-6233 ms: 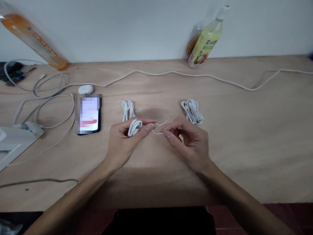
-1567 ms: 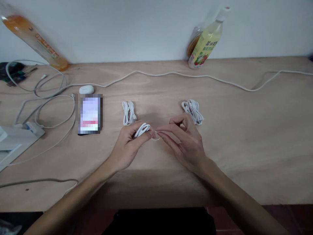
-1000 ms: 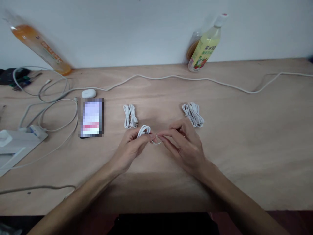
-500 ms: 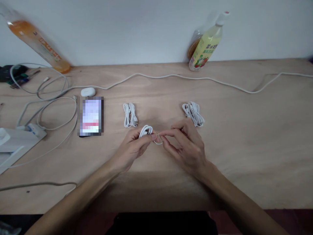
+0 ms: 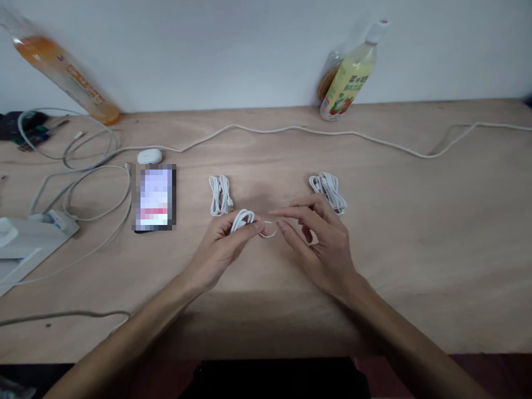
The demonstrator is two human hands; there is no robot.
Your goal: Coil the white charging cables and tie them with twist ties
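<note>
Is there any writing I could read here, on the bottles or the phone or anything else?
None can be read for certain.
Yellow bottle: dark characters on its label, too small and blurred to quote.
Orange bottle: reddish print along its side, blurred.
Phone: screen is pixelated, nothing legible.
The coiled cable in the left hand bears no visible print.

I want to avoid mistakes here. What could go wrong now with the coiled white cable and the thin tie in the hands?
1. The left hand pinches the coiled cable only at the fingertips, so the loops might spring apart.
2. The thin tie hangs between both hands; the right hand has spread fingers, so the tie might slip off.
3. A bundled cable lies close behind and could be knocked.
</note>
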